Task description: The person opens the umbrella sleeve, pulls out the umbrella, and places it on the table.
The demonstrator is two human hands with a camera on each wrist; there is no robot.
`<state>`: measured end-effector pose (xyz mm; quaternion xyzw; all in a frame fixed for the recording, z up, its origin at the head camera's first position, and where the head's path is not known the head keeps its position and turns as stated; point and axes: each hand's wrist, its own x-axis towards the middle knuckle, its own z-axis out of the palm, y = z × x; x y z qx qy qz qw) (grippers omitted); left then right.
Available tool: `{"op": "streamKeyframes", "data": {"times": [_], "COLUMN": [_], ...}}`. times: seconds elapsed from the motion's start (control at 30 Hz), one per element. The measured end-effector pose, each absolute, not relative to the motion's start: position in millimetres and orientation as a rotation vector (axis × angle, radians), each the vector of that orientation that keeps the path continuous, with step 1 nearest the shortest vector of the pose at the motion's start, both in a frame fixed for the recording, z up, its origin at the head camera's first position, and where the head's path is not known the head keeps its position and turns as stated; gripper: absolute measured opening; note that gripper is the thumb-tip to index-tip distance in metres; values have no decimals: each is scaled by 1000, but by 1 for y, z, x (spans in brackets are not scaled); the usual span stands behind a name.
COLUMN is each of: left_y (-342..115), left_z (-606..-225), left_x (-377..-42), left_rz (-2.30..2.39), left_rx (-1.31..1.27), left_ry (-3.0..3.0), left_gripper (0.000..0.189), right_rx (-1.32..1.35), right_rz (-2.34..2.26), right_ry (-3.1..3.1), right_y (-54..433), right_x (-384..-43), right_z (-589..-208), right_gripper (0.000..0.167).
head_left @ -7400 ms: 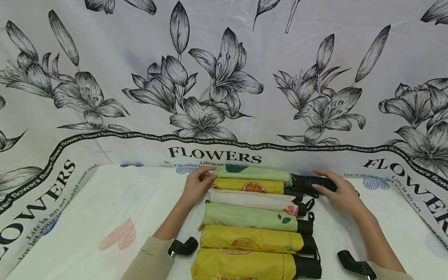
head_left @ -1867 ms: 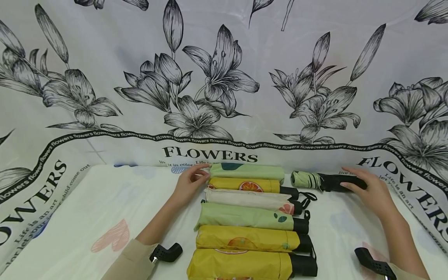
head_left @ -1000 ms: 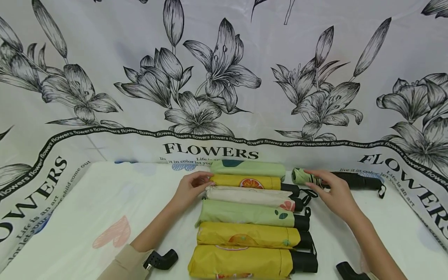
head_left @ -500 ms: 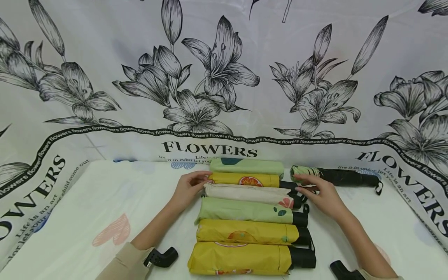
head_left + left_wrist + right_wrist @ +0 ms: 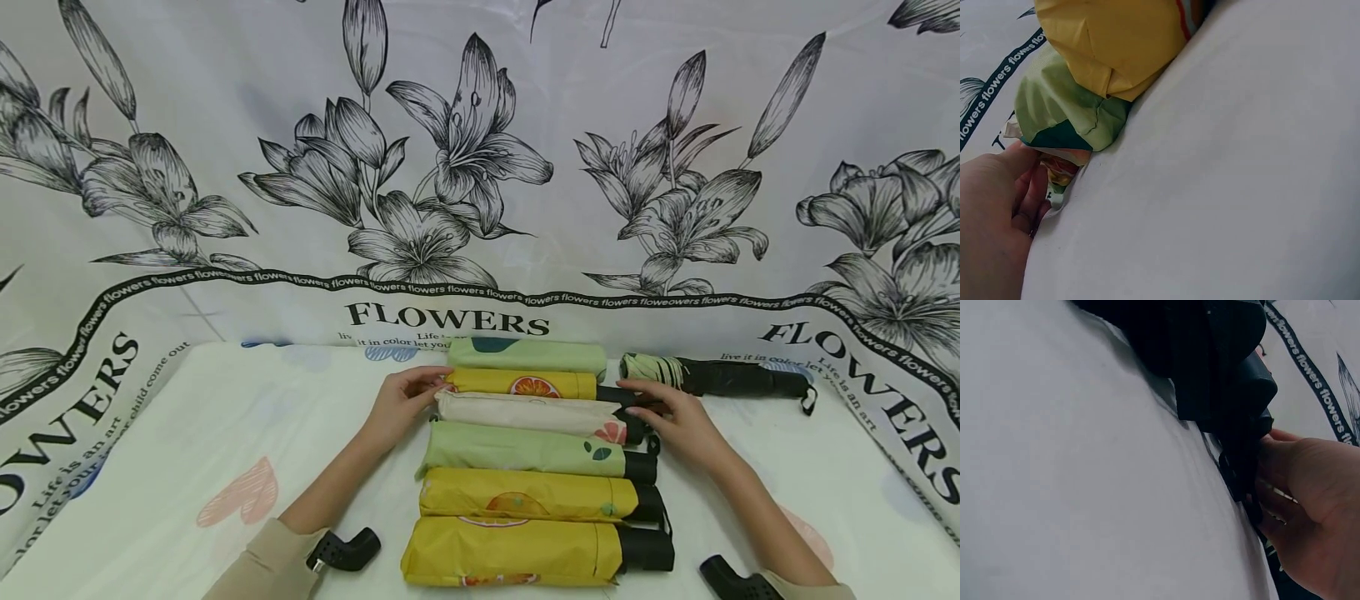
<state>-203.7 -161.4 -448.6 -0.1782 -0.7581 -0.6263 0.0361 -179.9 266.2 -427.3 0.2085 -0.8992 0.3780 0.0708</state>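
My left hand (image 5: 400, 404) pinches the left end of a folded yellow umbrella (image 5: 487, 382) with an orange-slice print, second from the back of a row. At the other end, my right hand (image 5: 684, 422) has thumb and fingers around its black handle (image 5: 1244, 447); the fingertips are partly hidden. Behind it lies a light green umbrella sleeve (image 5: 555, 356). To the right of that sleeve rests a bare folded umbrella (image 5: 720, 377), black with striped green cloth at its left end and a wrist loop. A cream umbrella (image 5: 525, 412) lies just in front of the yellow one.
Nearer the front lie a light green umbrella (image 5: 517, 447), a yellow umbrella (image 5: 525, 493) and a larger yellow umbrella (image 5: 510, 550), black handles to the right. A white patterned cloth covers the table (image 5: 180, 433). A flower-printed curtain (image 5: 300, 250) hangs behind.
The black-and-green umbrella came out of the light green sleeve to the right and was let go. My right hand then moved left to the yellow umbrella's handle; my left hand shifted to its end.
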Motion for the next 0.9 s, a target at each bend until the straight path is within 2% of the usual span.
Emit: {"op": "streamKeyframes", "data": {"times": [0.4, 0.9], "left_y": [-159, -160], "left_z": [-447, -448], "left_x": [-203, -203], "left_rz": [-1893, -1877], "left_rx": [-493, -495], "left_ry": [-2336, -2339], "left_gripper": [25, 25], "right_rx": [603, 585], "right_rz": [1113, 1059], "right_ry": [-2679, -2694], "right_y": [263, 263], "right_x": [-180, -178], "right_z": [-431, -428], "right_gripper": [32, 30]}}
